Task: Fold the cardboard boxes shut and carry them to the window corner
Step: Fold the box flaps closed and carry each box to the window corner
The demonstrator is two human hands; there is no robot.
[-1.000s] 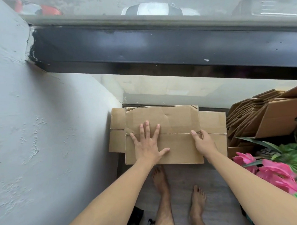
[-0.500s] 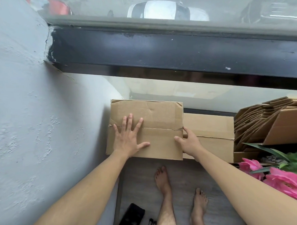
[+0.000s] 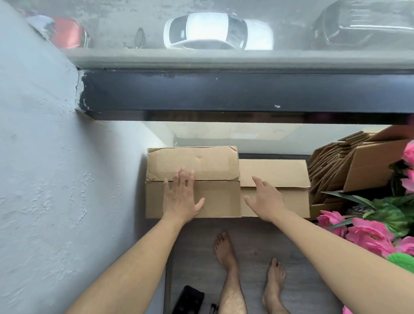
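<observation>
Closed brown cardboard box, flaps folded flat with a creased seam and a dented top, sits in the window corner against the rough plastered wall, atop a lower box. Left hand lies flat on it, fingers spread. Right hand, which gripped the box's edge half a second ago, is now off it, fingers loose, holding nothing. Pink fake flowers at right.

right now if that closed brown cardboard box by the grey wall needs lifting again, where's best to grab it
Grip the closed brown cardboard box by its two short ends, coming from above. Its right end stands proud of the lower cardboard box beside it. The left end sits tight against the grey wall, so fingers probably need it slid right first.
</observation>
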